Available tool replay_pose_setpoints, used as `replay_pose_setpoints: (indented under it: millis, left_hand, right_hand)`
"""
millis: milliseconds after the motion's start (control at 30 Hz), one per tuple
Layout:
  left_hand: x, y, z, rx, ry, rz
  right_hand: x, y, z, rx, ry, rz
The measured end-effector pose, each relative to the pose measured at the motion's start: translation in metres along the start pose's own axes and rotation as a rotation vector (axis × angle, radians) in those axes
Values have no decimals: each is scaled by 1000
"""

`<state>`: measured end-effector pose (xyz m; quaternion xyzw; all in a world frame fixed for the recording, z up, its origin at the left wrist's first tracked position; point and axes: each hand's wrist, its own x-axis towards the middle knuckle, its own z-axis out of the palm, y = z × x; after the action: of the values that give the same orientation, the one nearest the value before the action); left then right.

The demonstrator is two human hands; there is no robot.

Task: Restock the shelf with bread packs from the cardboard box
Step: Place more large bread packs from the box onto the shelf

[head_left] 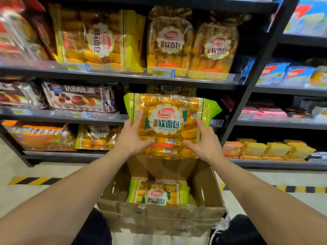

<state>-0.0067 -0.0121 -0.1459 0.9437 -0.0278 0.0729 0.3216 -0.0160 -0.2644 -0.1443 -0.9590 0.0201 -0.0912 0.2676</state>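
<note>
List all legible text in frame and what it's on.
"达利园", "法式 软面包": held pack; the English line beneath is blurred.
"软面包": boxed pack.
"软面包": two brown-topped packs, top shelf.
"软面包", sideways: yellow pack left of them.
Pie box, middle shelf: blurred, ends in "派".
Price tags and barcodes: too small to read.

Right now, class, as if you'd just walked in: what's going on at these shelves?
A person is restocking. Their left hand and right hand hold a bread pack by its lower sides, raised in front of the middle shelf. Below it an open cardboard box stands on the floor, with a second pack lying flat inside. The upper shelf carries similar packs.
</note>
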Motion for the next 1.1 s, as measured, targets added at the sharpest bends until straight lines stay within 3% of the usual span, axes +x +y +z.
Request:
replay_pose_setpoints:
  millis: [633, 1000, 1100]
  left_hand:
    - [196, -46, 71, 102, -64, 22]
    - [271, -17, 58, 213, 32, -6]
    - [282, -25, 68, 231, 41, -45]
  right_hand:
    - [196, 47, 73, 7, 31, 54]
    - [268, 36, 61, -18, 176, 100]
    - [280, 32, 64, -73, 148, 80]
